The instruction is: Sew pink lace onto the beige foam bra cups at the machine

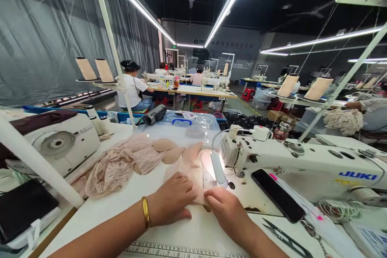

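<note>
My left hand (172,200), with a gold bangle and a ring, lies on a piece of pale pink fabric (193,171) on the white sewing table (187,234), fingers curled down onto the cloth. My right hand (225,207) pinches the near edge of the same piece just in front of the needle area of the white JUKI sewing machine (302,165). A small lamp (217,167) lights the fabric under the machine head. More pink lace fabric and padded cups (133,161) lie heaped to the left.
A black phone (278,193) and thread snips (284,236) lie by the machine's base. A second machine (57,145) stands left, a clear plastic box (181,127) behind the fabric. Thread cones (95,69) sit on a stand. Other people sew at rows of tables beyond.
</note>
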The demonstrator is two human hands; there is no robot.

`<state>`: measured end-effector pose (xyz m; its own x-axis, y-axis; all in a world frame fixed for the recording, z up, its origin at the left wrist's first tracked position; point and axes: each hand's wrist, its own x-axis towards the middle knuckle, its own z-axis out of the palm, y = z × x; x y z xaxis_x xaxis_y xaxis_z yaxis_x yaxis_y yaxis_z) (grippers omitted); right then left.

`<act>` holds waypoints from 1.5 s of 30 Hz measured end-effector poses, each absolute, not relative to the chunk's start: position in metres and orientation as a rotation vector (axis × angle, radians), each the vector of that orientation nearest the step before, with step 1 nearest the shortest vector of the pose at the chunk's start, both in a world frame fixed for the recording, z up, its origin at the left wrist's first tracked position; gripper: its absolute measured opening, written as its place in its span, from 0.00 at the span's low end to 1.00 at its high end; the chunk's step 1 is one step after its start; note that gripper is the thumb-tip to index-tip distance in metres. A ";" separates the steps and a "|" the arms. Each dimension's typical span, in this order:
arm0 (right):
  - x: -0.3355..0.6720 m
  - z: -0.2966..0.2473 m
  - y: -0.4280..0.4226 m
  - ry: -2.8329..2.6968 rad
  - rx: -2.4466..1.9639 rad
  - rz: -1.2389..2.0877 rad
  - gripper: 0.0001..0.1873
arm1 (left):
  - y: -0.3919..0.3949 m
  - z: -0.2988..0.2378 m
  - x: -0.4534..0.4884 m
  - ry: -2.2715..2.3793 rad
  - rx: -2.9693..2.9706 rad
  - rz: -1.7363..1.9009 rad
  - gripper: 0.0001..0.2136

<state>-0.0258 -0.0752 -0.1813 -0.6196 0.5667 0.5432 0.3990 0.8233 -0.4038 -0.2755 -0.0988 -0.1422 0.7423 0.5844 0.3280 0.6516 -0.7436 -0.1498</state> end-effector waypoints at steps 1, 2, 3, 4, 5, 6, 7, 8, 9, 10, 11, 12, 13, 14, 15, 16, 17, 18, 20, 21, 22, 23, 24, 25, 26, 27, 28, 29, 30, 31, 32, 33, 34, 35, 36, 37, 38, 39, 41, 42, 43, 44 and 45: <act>-0.019 -0.183 -0.069 -2.377 -0.686 0.313 0.15 | -0.097 -0.145 -0.269 -0.933 -2.757 -0.309 0.12; -0.013 -0.185 -0.064 -2.426 -0.667 0.315 0.16 | -0.095 -0.148 -0.263 -0.882 -2.817 -0.256 0.12; -0.007 -0.187 -0.059 -2.464 -0.649 0.320 0.16 | -0.091 -0.150 -0.256 -0.830 -2.855 -0.224 0.09; -0.002 -0.189 -0.054 -2.495 -0.629 0.322 0.16 | -0.086 -0.152 -0.249 -0.796 -2.863 -0.204 0.06; 0.003 -0.191 -0.050 -2.519 -0.612 0.320 0.16 | -0.080 -0.154 -0.243 -0.785 -2.857 -0.190 0.05; 0.007 -0.192 -0.047 -2.534 -0.597 0.309 0.17 | -0.073 -0.157 -0.238 -0.792 -2.846 -0.176 0.06; 0.010 -0.194 -0.044 -2.543 -0.589 0.293 0.19 | -0.068 -0.160 -0.235 -0.810 -2.837 -0.167 0.06; 0.013 -0.195 -0.042 -2.545 -0.590 0.274 0.19 | -0.063 -0.164 -0.232 -0.834 -2.829 -0.164 0.06; 0.016 -0.196 -0.042 -2.542 -0.598 0.259 0.20 | -0.059 -0.169 -0.230 -0.863 -2.819 -0.171 0.07; 0.019 -0.196 -0.041 -2.538 -0.611 0.247 0.21 | -0.057 -0.173 -0.230 -0.890 -2.811 -0.192 0.08; 0.021 -0.196 -0.042 -2.538 -0.617 0.235 0.22 | -0.056 -0.177 -0.229 -0.914 -2.803 -0.226 0.08; 0.024 -0.196 -0.042 -2.541 -0.616 0.222 0.23 | -0.056 -0.181 -0.230 -0.935 -2.798 -0.267 0.09; 0.026 -0.195 -0.042 -2.549 -0.612 0.209 0.23 | -0.057 -0.183 -0.230 -0.950 -2.796 -0.308 0.09; 0.028 -0.194 -0.043 -2.559 -0.612 0.192 0.23 | -0.058 -0.185 -0.231 -0.958 -2.799 -0.344 0.09; 0.030 -0.193 -0.043 -2.573 -0.617 0.177 0.23 | -0.059 -0.186 -0.231 -0.959 -2.805 -0.369 0.08; 0.031 -0.193 -0.043 -2.589 -0.626 0.166 0.21 | -0.060 -0.186 -0.232 -0.953 -2.815 -0.386 0.08; 0.032 -0.192 -0.043 -2.606 -0.636 0.161 0.20 | -0.060 -0.186 -0.232 -0.949 -2.821 -0.394 0.08; 0.033 -0.192 -0.043 -2.621 -0.642 0.158 0.20 | -0.061 -0.186 -0.232 -0.947 -2.823 -0.401 0.08; 0.034 -0.192 -0.042 -2.640 -0.633 0.151 0.20 | -0.061 -0.185 -0.232 -0.959 -2.813 -0.412 0.08; 0.034 -0.193 -0.042 -2.640 -0.623 0.143 0.21 | -0.061 -0.185 -0.231 -0.969 -2.806 -0.418 0.07; 0.034 -0.193 -0.042 -2.637 -0.615 0.136 0.21 | -0.062 -0.184 -0.231 -0.977 -2.799 -0.424 0.07; 0.035 -0.194 -0.042 -2.635 -0.609 0.133 0.22 | -0.062 -0.184 -0.230 -0.984 -2.793 -0.428 0.06; 0.035 -0.194 -0.042 -2.636 -0.609 0.137 0.22 | -0.062 -0.184 -0.230 -0.989 -2.790 -0.434 0.06; 0.035 -0.194 -0.042 -2.642 -0.611 0.148 0.22 | -0.063 -0.185 -0.229 -0.993 -2.790 -0.439 0.06; 0.035 -0.195 -0.041 -2.648 -0.616 0.164 0.22 | -0.063 -0.185 -0.229 -0.996 -2.790 -0.447 0.06; 0.035 -0.195 -0.041 -2.655 -0.624 0.184 0.22 | -0.063 -0.186 -0.229 -1.004 -2.791 -0.455 0.06; 0.034 -0.195 -0.041 -2.660 -0.632 0.202 0.22 | -0.064 -0.186 -0.228 -1.010 -2.794 -0.463 0.06; 0.034 -0.194 -0.041 -2.659 -0.637 0.216 0.21 | -0.064 -0.186 -0.228 -1.016 -2.796 -0.472 0.06; 0.034 -0.194 -0.041 -2.654 -0.640 0.229 0.20 | -0.064 -0.186 -0.228 -1.017 -2.799 -0.479 0.06; 0.034 -0.193 -0.041 -2.648 -0.640 0.240 0.20 | -0.064 -0.185 -0.228 -1.013 -2.803 -0.483 0.06; 0.034 -0.193 -0.041 -2.641 -0.639 0.249 0.19 | -0.065 -0.185 -0.228 -1.006 -2.807 -0.485 0.06; 0.034 -0.193 -0.042 -2.634 -0.638 0.256 0.19 | -0.065 -0.185 -0.227 -0.995 -2.810 -0.488 0.06; 0.033 -0.193 -0.042 -2.629 -0.638 0.261 0.19 | -0.065 -0.184 -0.227 -0.984 -2.813 -0.491 0.06; 0.033 -0.194 -0.042 -2.626 -0.640 0.263 0.18 | -0.065 -0.185 -0.227 -0.975 -2.814 -0.499 0.06; 0.033 -0.194 -0.041 -2.625 -0.642 0.261 0.18 | -0.064 -0.185 -0.227 -0.967 -2.813 -0.506 0.06; 0.033 -0.195 -0.041 -2.621 -0.648 0.254 0.18 | -0.063 -0.186 -0.226 -0.959 -2.806 -0.518 0.05; 0.033 -0.196 -0.041 -2.617 -0.658 0.243 0.17 | -0.061 -0.188 -0.226 -0.948 -2.800 -0.521 0.05; 0.033 -0.197 -0.040 -2.613 -0.671 0.226 0.16 | -0.058 -0.190 -0.225 -0.932 -2.793 -0.516 0.06; 0.034 -0.200 -0.039 -2.600 -0.704 0.181 0.16 | -0.051 -0.195 -0.224 -0.898 -2.775 -0.494 0.06; 0.034 -0.201 -0.039 -2.594 -0.723 0.156 0.16 | -0.047 -0.197 -0.224 -0.880 -2.764 -0.491 0.07; 0.035 -0.202 -0.038 -2.590 -0.738 0.132 0.16 | -0.043 -0.199 -0.224 -0.858 -2.757 -0.496 0.06; 0.035 -0.204 -0.037 -2.588 -0.749 0.109 0.15 | -0.039 -0.201 -0.223 -0.842 -2.752 -0.507 0.05; 0.035 -0.205 -0.036 -2.585 -0.759 0.086 0.15 | -0.035 -0.202 -0.223 -0.831 -2.749 -0.523 0.04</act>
